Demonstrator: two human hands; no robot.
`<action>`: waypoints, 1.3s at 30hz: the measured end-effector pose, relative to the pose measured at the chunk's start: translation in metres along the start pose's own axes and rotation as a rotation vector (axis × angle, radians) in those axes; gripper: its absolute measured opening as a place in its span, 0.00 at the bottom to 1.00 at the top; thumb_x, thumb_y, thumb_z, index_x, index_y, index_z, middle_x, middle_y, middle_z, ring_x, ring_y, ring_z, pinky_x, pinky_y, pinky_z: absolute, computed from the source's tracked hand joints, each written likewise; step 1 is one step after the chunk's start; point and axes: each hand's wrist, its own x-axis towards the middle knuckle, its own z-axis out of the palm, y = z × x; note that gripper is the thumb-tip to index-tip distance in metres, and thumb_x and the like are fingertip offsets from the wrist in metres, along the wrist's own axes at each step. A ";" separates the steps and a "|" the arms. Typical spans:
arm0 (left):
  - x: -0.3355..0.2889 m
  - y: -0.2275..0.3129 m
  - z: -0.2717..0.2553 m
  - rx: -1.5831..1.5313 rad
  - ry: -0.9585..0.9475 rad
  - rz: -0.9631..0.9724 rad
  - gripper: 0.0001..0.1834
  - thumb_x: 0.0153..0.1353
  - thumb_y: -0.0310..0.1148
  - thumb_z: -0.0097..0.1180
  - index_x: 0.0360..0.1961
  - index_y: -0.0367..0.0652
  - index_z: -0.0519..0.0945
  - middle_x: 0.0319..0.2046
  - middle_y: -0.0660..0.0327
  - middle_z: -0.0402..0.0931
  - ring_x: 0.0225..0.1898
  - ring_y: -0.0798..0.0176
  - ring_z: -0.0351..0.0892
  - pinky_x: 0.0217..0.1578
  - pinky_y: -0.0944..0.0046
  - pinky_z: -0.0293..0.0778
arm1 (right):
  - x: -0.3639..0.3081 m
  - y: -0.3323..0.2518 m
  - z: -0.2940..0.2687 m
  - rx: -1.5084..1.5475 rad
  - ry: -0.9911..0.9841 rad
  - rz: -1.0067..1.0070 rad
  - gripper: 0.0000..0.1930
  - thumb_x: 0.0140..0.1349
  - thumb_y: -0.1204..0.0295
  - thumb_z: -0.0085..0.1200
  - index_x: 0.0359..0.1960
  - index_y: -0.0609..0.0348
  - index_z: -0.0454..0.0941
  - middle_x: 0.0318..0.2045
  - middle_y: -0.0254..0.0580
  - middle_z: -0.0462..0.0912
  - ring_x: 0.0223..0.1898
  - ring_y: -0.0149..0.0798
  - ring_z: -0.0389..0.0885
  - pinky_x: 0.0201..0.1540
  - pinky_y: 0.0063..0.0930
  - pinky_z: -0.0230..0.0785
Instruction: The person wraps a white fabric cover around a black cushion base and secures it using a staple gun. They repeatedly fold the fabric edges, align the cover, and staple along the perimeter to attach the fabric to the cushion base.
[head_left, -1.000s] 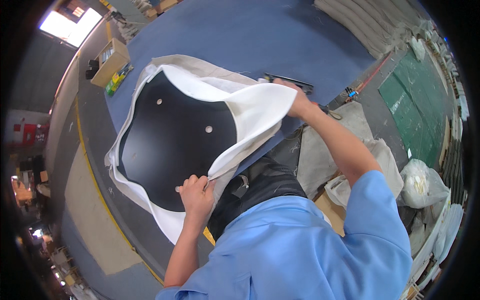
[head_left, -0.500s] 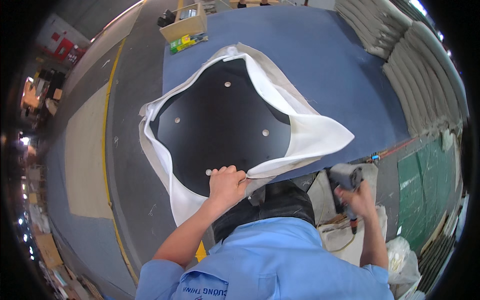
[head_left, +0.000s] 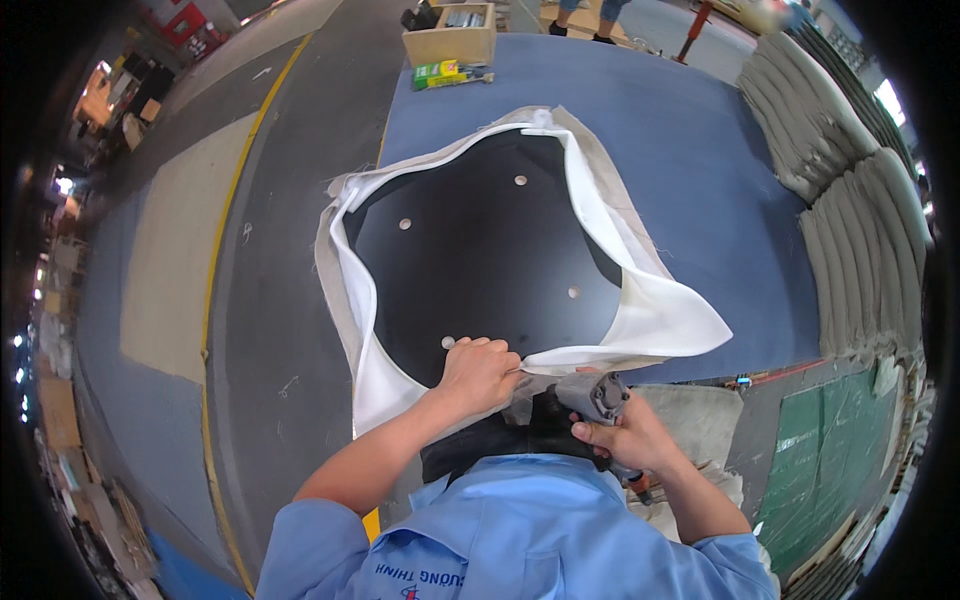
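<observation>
A black seat board (head_left: 480,250) with several round holes lies on the table, underside facing up. White foam padding (head_left: 672,312) wraps up round its rim, with beige fabric (head_left: 335,280) outside it. My left hand (head_left: 480,375) is closed on the fabric and foam at the near edge, fingers resting over the board. Right of it, my right hand (head_left: 640,437) grips a grey air staple gun (head_left: 595,397), whose nose is close to that near edge. Whether the nose touches the fabric is hidden. At the far and left corners the fabric is folded inward.
The blue-topped table (head_left: 690,190) carries a wooden box (head_left: 450,47) and a green-yellow packet (head_left: 437,75) at its far left. Stacked grey padded pieces (head_left: 865,260) stand at the right. Another person's feet (head_left: 603,38) show beyond the table.
My right hand has brought the staple gun leftward from my right side to beside my left hand. The left hand keeps its hold; the view has shifted.
</observation>
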 end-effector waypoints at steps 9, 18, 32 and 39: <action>0.002 -0.005 -0.006 -0.045 -0.099 0.009 0.13 0.69 0.44 0.60 0.34 0.49 0.89 0.35 0.58 0.84 0.44 0.50 0.86 0.46 0.46 0.76 | 0.029 -0.001 0.047 -0.223 0.075 0.007 0.39 0.66 0.68 0.70 0.76 0.54 0.63 0.40 0.42 0.89 0.34 0.36 0.87 0.42 0.32 0.80; 0.007 -0.010 -0.003 0.000 -0.114 0.031 0.17 0.71 0.45 0.58 0.31 0.46 0.87 0.33 0.56 0.85 0.42 0.47 0.88 0.42 0.45 0.81 | 0.036 0.010 0.065 -0.451 0.144 -0.144 0.39 0.66 0.68 0.70 0.75 0.52 0.61 0.50 0.57 0.89 0.55 0.58 0.88 0.59 0.43 0.77; 0.003 -0.003 -0.007 -0.025 -0.104 -0.013 0.21 0.74 0.46 0.53 0.32 0.42 0.87 0.35 0.51 0.85 0.43 0.43 0.87 0.43 0.41 0.81 | -0.004 0.009 0.027 -0.184 0.256 -0.343 0.44 0.57 0.80 0.76 0.76 0.51 0.68 0.68 0.50 0.75 0.66 0.44 0.78 0.66 0.36 0.75; -0.018 -0.021 -0.068 -0.536 -0.040 -0.334 0.13 0.73 0.44 0.61 0.48 0.46 0.84 0.37 0.59 0.87 0.39 0.61 0.85 0.43 0.58 0.79 | -0.035 -0.004 -0.138 -0.428 0.936 -0.595 0.44 0.55 0.89 0.66 0.76 0.52 0.67 0.63 0.50 0.76 0.63 0.48 0.79 0.67 0.37 0.72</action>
